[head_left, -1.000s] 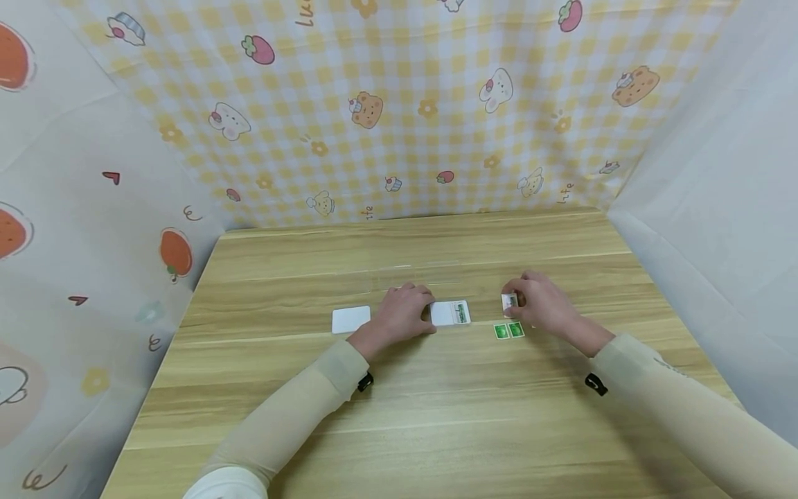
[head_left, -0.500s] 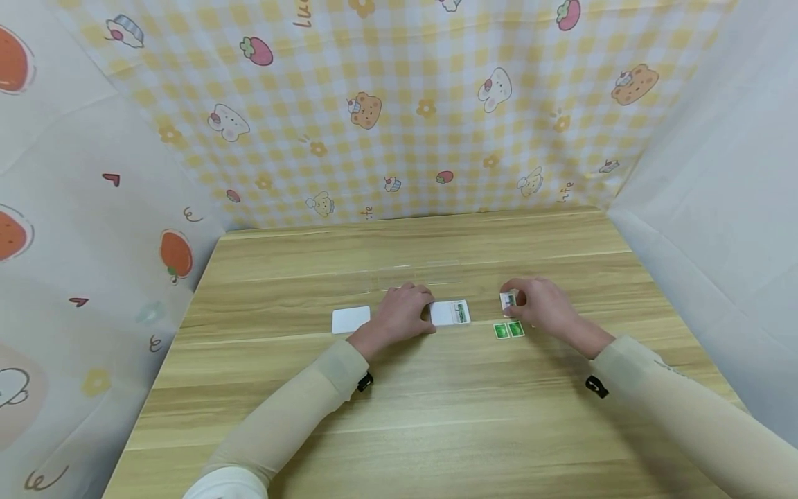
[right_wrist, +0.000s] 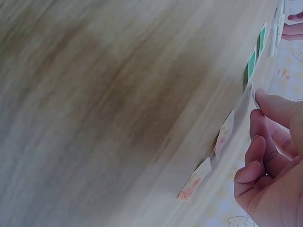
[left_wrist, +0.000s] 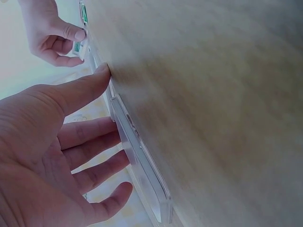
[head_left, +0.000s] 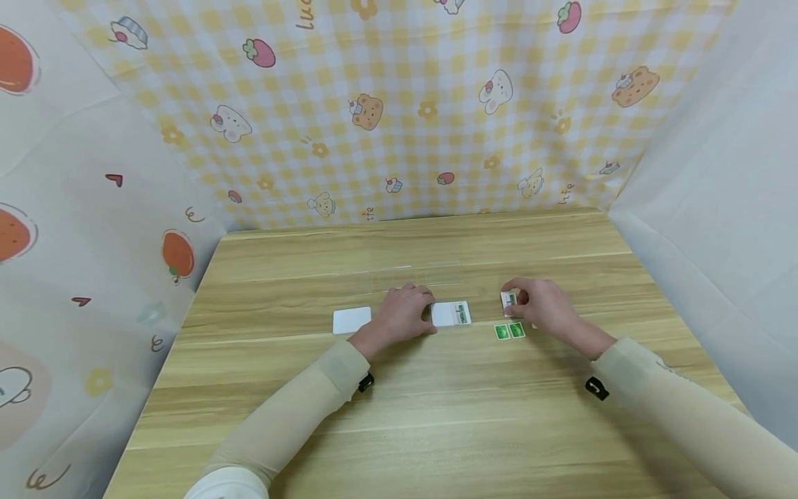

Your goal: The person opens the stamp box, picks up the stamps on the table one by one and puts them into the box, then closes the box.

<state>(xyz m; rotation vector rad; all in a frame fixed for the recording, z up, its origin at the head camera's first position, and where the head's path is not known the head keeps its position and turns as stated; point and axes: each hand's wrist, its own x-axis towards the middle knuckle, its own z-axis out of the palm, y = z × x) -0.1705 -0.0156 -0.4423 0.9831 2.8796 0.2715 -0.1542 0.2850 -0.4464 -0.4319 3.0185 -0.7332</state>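
My left hand [head_left: 405,310] spans the left end of a flat white card [head_left: 443,314], thumb at its near edge and fingers at its far edge. A small green-and-white stamp-like picture [head_left: 461,313] lies at that card's right end. To the right, my right hand [head_left: 548,305] pinches a similar small stamp [head_left: 508,299] between thumb and fingers, tilted up from the wood. Two green stamps [head_left: 508,330] lie side by side just in front of it. In the right wrist view, two stamps with orange prints [right_wrist: 224,134] lie beside the right hand, which hides them from the head view.
A second white card [head_left: 352,320] lies left of the left hand; its thick, clear-edged side [left_wrist: 144,170] shows in the left wrist view. Several thin transparent plates [head_left: 395,267] lie farther back on the wooden table [head_left: 436,430]. A checked curtain [head_left: 399,152] hangs behind.
My right hand has lowered a little toward me with the stamp in its pinch. The left hand, both white cards and the green stamps have kept their places.
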